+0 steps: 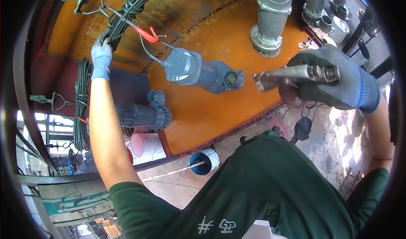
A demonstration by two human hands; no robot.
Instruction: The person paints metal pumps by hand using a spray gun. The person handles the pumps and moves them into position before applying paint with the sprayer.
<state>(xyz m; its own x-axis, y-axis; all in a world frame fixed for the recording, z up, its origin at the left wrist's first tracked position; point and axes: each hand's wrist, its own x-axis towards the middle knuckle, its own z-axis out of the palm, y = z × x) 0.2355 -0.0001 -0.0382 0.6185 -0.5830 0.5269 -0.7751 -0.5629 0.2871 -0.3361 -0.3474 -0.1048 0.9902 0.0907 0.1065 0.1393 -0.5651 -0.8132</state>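
Over the orange, rusty tank of murky water (237, 40), left hand (101, 55) in a pale blue knit glove is stretched far forward and up, arm nearly straight, fingers wrapped tight around a bundle of black cable (127, 15) that hangs from above. From that bundle a wire with a red clip (148, 35) runs down to a grey submersible pump with a round outlet flange (198, 70), lying tilted on its side at the water surface, outlet facing right

Right hand (330, 80) in a grey coated glove with blue cuff is raised at right, elbow bent, fingers clamped on a silver metal nozzle with a ribbed fitting (296, 75); its tip points left at the pump outlet, just short of it, not touching

Second grey pump of the same kind (141, 112) sits lower left at the tank edge, beside a coil of black cable (82, 103). Silver finned pump standing upright (270, 19) at the far side of the water, more like it top right. White bucket with pink inside (144, 145) and white bucket with blue inside (204, 161) on the concrete floor below the tank rim
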